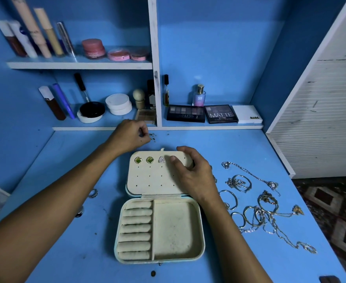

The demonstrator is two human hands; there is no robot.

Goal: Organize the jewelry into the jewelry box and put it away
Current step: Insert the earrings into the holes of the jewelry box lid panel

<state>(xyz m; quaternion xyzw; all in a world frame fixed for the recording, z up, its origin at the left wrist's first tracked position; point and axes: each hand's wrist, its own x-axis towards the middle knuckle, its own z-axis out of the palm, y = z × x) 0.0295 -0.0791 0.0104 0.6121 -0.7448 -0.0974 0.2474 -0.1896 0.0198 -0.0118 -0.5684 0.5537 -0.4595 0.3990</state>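
Note:
An open cream jewelry box (196, 254) lies flat on the blue table, lid folded away from me. Its lid panel (157, 180) carries two green stud earrings (144, 160) and one silver triangular earring (161, 159) in the top row. My right hand (190, 172) rests on the lid's upper right corner, thumb pressed on the panel. My left hand (130, 135) hovers beyond the lid, fingers pinched at some small dark bits (153, 136); what it pinches is too small to tell. Ring rolls (136, 229) fill the base's left half; the right compartment is bare.
A tangle of silver bangles, chains and pendants (258, 209) lies on the table right of the box. Two rings (93, 193) (79, 213) lie left of it. Cosmetics and palettes (221, 114) fill the shelves behind. The table's right edge drops to a patterned floor.

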